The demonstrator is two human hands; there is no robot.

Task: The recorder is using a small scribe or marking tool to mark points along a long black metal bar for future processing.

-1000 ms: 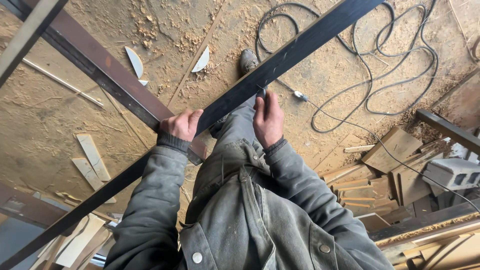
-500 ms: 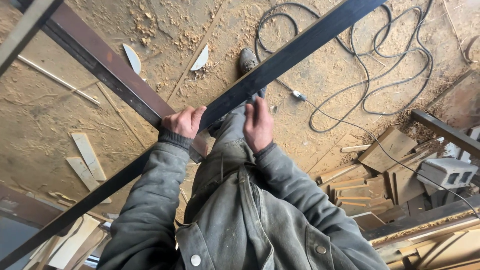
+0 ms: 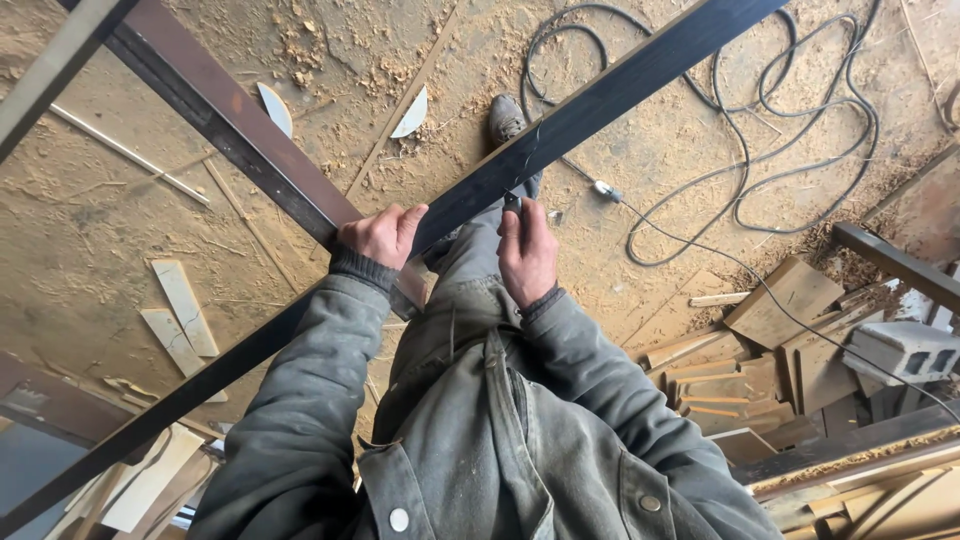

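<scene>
Now L hand (image 3: pixel 378 236) gripping black metal bar (image 3: pixel 600 100); R hand (image 3: pixel 527 250) pinching small tool against bar.

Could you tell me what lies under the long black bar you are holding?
Under the black bar: sawdust floor, a shoe, black cable. The bar hides part of each.

Both arms stretched forward and down in grey sleeves. Left hand (image 3: pixel 378 236) curled shut, knuckles up. Right hand (image 3: pixel 527 250) closed too, fingers pointing ahead.
</scene>
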